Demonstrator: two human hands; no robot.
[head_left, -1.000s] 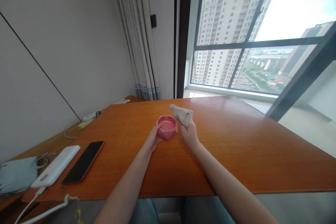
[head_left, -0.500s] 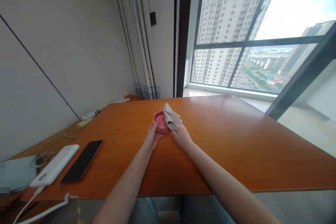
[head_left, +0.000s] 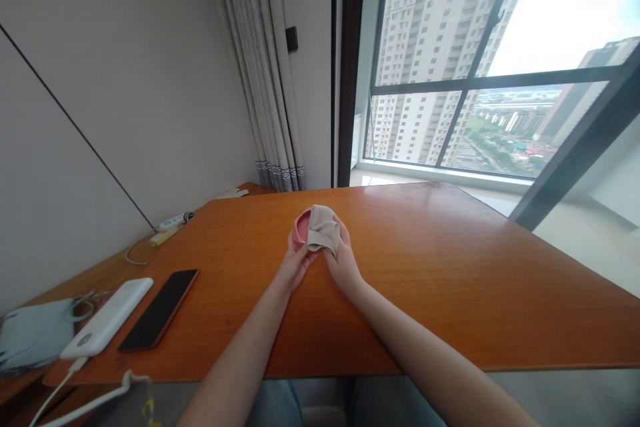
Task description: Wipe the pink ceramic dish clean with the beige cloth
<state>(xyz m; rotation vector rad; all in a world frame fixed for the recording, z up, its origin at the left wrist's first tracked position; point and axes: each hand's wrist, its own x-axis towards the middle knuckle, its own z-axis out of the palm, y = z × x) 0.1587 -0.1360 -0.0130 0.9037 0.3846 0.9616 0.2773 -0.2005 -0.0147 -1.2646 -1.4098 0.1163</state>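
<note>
A small pink dish (head_left: 301, 227), shallow with a raised rim, is held above the middle of the wooden table. My left hand (head_left: 296, 263) grips it from the near left side, thumb at the rim. A beige-grey cloth (head_left: 324, 229) lies over the right part of the dish and hides much of its inside. With the fingers of my right hand (head_left: 344, 257) closed round the cloth's right edge, the cloth presses against the dish. Part of the right fingers is behind the cloth.
On the left of the table (head_left: 425, 293) lie a black phone (head_left: 159, 310) and a white power bank (head_left: 107, 317) with a cable plugged in. Beyond them are a light blue pouch (head_left: 37, 333) and a power strip (head_left: 173, 221). A curtain (head_left: 260, 67) hangs behind.
The cloth has spread flatter and shifted over more of the dish, covering its right half. My right hand has turned and moved up along the dish's right side. The left hand still holds the dish.
</note>
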